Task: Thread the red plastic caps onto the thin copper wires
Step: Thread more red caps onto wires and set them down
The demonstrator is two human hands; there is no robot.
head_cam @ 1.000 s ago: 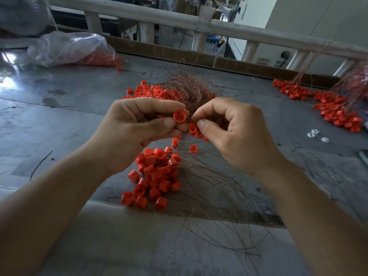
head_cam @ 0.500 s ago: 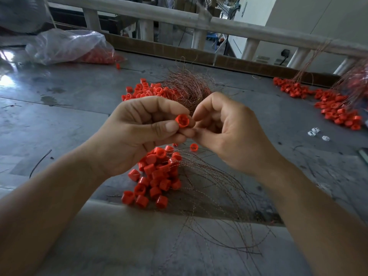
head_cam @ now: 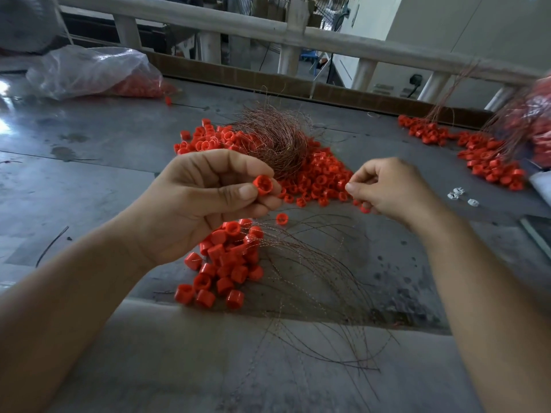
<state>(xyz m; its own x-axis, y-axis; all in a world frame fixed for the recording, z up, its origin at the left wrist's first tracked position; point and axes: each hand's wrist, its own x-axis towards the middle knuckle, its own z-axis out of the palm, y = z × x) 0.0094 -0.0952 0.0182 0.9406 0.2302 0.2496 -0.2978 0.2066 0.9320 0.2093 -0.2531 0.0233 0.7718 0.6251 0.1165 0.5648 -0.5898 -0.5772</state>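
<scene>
Head view: I see both hands raised over the grey table [head_cam: 89,150], well apart from each other. The left hand [head_cam: 208,201] has its fingers curled and pinches one red cap [head_cam: 263,184] between thumb and forefinger, the cap's open end turned toward the camera. The right hand [head_cam: 390,189] is curled too, thumb pressed against forefinger tip as in a fine pinch. Any wire there is too thin for me to make out, so I cannot tell whether it holds anything. A single cap [head_cam: 364,208] shows just under that hand; I cannot tell if it touches it.

Below the left hand lies a near heap of caps [head_cam: 226,263], with loose copper wires [head_cam: 313,278] fanning out from it toward the near edge, and one stray cap [head_cam: 281,218] beside it. Farther back, a tangled bundle of wire [head_cam: 274,135] sits on a broad spread of caps [head_cam: 316,177]. To the far right is another cap pile [head_cam: 489,156] with wires rising from it, and a few small white pieces [head_cam: 456,193] lie near. A clear plastic bag [head_cam: 89,70] with red caps inside rests at the far left.
</scene>
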